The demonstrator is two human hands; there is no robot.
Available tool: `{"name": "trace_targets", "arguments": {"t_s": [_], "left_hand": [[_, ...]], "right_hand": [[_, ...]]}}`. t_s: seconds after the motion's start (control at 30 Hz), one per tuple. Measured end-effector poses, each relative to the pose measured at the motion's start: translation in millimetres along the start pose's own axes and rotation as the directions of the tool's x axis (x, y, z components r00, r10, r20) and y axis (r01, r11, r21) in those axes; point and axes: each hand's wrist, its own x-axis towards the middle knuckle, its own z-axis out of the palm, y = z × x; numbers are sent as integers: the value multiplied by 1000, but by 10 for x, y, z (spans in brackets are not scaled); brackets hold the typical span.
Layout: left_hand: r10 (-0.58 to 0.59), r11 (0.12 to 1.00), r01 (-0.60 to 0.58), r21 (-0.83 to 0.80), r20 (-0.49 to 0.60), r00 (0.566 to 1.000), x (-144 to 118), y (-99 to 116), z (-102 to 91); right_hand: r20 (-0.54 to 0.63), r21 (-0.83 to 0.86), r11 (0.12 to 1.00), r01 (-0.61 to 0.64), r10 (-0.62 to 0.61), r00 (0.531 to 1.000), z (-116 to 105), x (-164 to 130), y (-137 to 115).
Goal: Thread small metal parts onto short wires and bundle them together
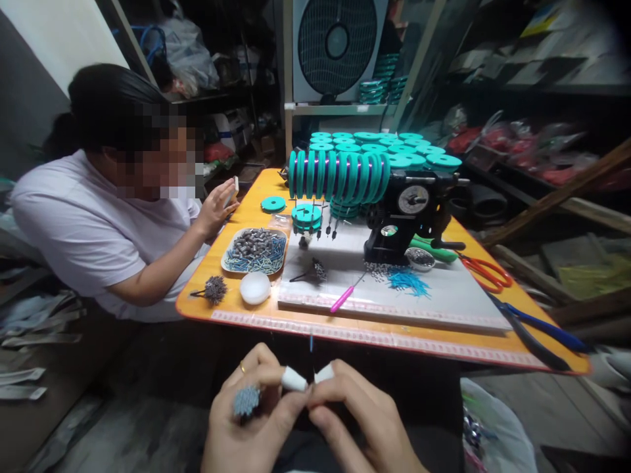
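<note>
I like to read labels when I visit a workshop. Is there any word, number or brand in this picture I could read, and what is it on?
None can be read.
Round dial on the black machine: marks too small and blurred.
Boxes on the right shelf: print blurred.

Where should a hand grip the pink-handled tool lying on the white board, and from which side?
Grip the pink-handled tool by its pink handle, from the table's near edge. The handle end points toward that edge and lies clear; its thin metal tip runs up toward the blue wire pieces.
</note>
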Motion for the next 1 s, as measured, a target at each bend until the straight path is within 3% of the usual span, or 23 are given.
{"name": "trace_targets", "arguments": {"t_s": [0.1, 0.17, 0.27, 0.33, 0.43, 0.6, 0.73, 0.9, 1.0], "left_hand": [[-231, 961, 235, -142, 47, 972, 6, -67, 2], [-399, 835, 419, -356, 132, 907, -13, -114, 23], [-455, 662, 547, -512, 306, 837, -47, -168, 87], [-455, 669, 561, -487, 328, 828, -62, -188, 129], [-433, 752, 537, -383, 327, 840, -68, -191, 158], [-371, 916, 397, -64, 244, 896, -51, -139, 148], [-272, 962, 266, 54, 193, 943, -96, -155, 166], [-384, 919, 384, -88, 18, 923, -221, -313, 213], [-429, 870, 428, -246, 52, 902, -224, -329, 236]], "right_hand": [[-68, -7, 1000, -23, 22, 997, 38, -10, 48], [-99, -12, 996, -87, 85, 991, 46, -14, 73], [-112, 16, 982, -187, 188, 976, 60, -3, 95], [-115, 62, 972, -228, 234, 965, 75, 17, 111], [-126, 179, 943, -281, 306, 944, 96, 51, 135], [-2, 458, 812, -362, 408, 913, 96, 62, 139], [-3, 378, 849, -369, 400, 917, 82, 29, 130], [-182, 155, 954, -256, 282, 942, 120, -11, 125], [-187, 137, 964, -227, 251, 950, 145, -41, 143]]}}
